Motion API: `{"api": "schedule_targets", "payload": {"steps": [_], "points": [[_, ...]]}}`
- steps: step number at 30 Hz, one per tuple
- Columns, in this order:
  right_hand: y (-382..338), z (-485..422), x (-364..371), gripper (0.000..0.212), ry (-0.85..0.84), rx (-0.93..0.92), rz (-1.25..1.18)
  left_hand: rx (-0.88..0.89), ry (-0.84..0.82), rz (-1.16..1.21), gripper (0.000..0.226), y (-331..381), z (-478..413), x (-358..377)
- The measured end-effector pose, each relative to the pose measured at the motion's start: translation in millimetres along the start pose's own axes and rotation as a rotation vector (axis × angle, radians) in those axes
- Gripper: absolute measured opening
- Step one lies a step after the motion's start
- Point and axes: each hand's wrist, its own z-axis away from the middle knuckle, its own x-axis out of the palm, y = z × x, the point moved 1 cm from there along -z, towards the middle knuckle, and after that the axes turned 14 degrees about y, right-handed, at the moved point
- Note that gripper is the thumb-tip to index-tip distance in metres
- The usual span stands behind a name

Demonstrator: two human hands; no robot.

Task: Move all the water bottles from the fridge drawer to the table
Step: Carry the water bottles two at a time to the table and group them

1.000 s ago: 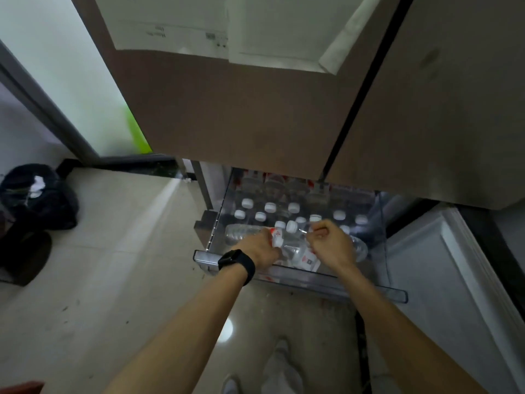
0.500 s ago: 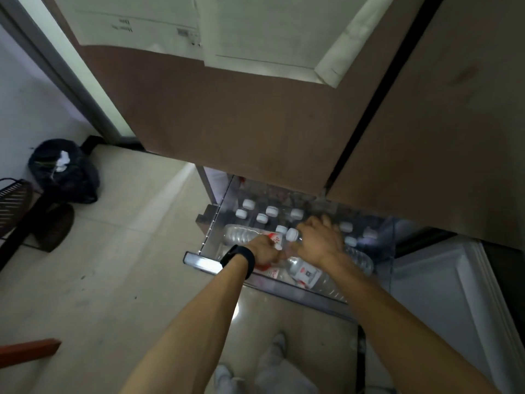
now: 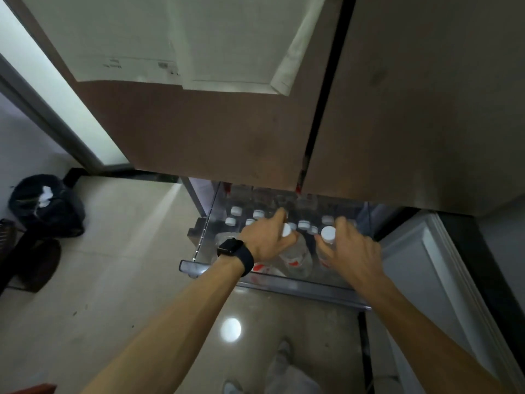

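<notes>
Your left hand (image 3: 265, 241) is down in the fridge drawer (image 3: 298, 285), fingers curled round the neck of the first bottle (image 3: 297, 253). Its white cap pokes out just past your knuckles, and the clear body with a red label tilts away under your palm. One finger points ahead toward the back row; the others are tucked under, out of sight.

Your right hand (image 3: 350, 253) grips the second bottle (image 3: 328, 234) just beside the first. The cap sits up between thumb and forefinger, but your hand hides most of the body, so I can't tell how far the fingers wrap. Both bottles are inside the drawer, over its front half, close together; I can't tell if they touch.

Behind your hands the standing bottles (image 3: 235, 211) show mostly as white caps, and the overhanging fridge doors (image 3: 227, 132) cut off the back row. A lying bottle (image 3: 262, 268) at the drawer front is a blur through the clear wall; only a red patch reads.

There's a dark watch (image 3: 235, 251) on your left wrist. The papers (image 3: 170, 38) on the door are too smeared to read. A black bag (image 3: 47, 206) sits dim on the floor at left. The bottom edge clips your shoes (image 3: 279, 362).
</notes>
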Motion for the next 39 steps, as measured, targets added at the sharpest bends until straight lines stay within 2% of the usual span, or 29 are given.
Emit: {"api": "schedule_targets", "payload": {"steps": [4, 10, 14, 18, 23, 27, 33, 39], "points": [[-2.9, 5.4, -16.6, 0.034, 0.002, 0.166, -0.178, 0.053, 0.012, 0.016, 0.033, 9.3, 7.4, -16.8], [-49.0, 10.0, -64.8, 0.033, 0.264, 0.171, -0.406, 0.099, 0.218, 0.033, 0.036, 5.9, 49.6, -71.5], [-106.7, 3.3, -113.0, 0.032, 0.4, 0.064, -0.551, 0.011, 0.42, 0.136, 0.037, -23.9, 108.0, -127.1], [-194.6, 10.9, -146.3, 0.031, 0.412, -0.147, -0.694, -0.083, 0.701, 0.197, 0.038, -60.7, 186.1, -189.5], [-318.7, 52.1, -150.4, 0.032, 0.228, -0.285, -0.833, -0.254, 0.884, 0.11, 0.033, -133.0, 309.0, -247.5], [-423.9, 106.3, -141.2, 0.028, 0.022, -0.439, -0.893, -0.482, 1.017, 0.135, 0.026, -201.3, 422.3, -267.9], [-570.6, 200.4, -131.6, 0.027, -0.276, -0.663, -0.912, -0.812, 0.992, -0.1, 0.026, -288.6, 571.6, -281.4], [-704.6, 281.0, -116.0, 0.027, -0.472, -0.852, -0.954, -1.108, 1.131, 0.031, 0.026, -370.4, 701.9, -285.4]]}}
